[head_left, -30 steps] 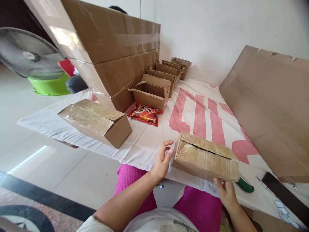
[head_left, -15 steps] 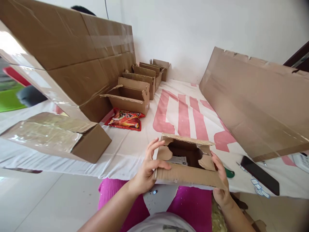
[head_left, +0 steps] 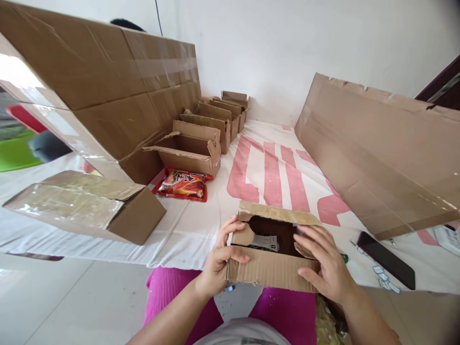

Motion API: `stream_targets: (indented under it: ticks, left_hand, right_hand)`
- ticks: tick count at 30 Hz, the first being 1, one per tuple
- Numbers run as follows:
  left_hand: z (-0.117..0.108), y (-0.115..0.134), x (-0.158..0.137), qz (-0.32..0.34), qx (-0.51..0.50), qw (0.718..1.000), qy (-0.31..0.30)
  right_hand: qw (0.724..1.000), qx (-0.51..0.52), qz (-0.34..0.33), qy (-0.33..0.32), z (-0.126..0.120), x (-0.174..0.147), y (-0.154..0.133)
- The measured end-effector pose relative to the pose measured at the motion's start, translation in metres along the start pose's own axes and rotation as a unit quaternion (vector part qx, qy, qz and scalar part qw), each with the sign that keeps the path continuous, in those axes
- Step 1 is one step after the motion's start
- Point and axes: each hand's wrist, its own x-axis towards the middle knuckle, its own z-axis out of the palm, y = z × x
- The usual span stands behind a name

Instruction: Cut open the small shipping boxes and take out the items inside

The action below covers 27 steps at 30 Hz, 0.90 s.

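At the table's near edge stands a small cardboard box (head_left: 266,269), its top open, with a printed white and dark packet (head_left: 266,242) lying inside. My left hand (head_left: 219,258) is closed around the box's left end, thumb on the front face and fingers by the left flap. On the right end, my right hand (head_left: 325,261) has its fingers over the right flap and opening, its thumb against the front wall. That hand covers most of the flap. Beyond the box to the left lies a red food packet (head_left: 183,184).
Several open cardboard boxes (head_left: 187,153) line the left side beside a tall cardboard stack (head_left: 108,100). A taped box (head_left: 82,206) lies at near left. On the right are a cardboard panel (head_left: 381,158), a phone (head_left: 386,259) and a partly hidden green object (head_left: 345,258).
My right hand has moved from the box's right side up over its flap and opening, and the flap leans inward. My left hand keeps its hold.
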Motion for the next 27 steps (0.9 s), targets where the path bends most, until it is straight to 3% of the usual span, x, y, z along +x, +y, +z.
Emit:
stream_targets:
  ticks: [3, 8, 15, 18, 23, 27]
  left_hand:
    - [-0.003, 0.003, -0.002, 0.004, 0.001, 1.0, -0.015]
    - [-0.005, 0.004, -0.008, 0.007, 0.004, 1.0, -0.026]
    - [-0.006, 0.002, -0.01, 0.007, 0.015, 0.999, -0.029]
    - [-0.006, 0.002, -0.01, 0.007, 0.016, 0.999, -0.027]
    - [-0.006, 0.002, -0.01, 0.004, 0.023, 0.999, -0.028]
    - [-0.006, 0.001, -0.011, 0.01, 0.019, 0.999, -0.036]
  right_hand:
    - [0.996, -0.067, 0.046, -0.03, -0.004, 0.008, 0.006]
    - [0.987, -0.071, 0.084, -0.119, -0.005, 0.016, 0.013]
    - [0.987, -0.063, 0.089, -0.116, -0.011, 0.026, 0.006]
    - [0.988, -0.072, 0.068, -0.117, -0.012, 0.028, 0.0]
    - [0.984, -0.074, -0.02, -0.159, -0.012, 0.034, -0.008]
    - [0.991, -0.091, -0.025, -0.092, -0.015, 0.036, -0.006]
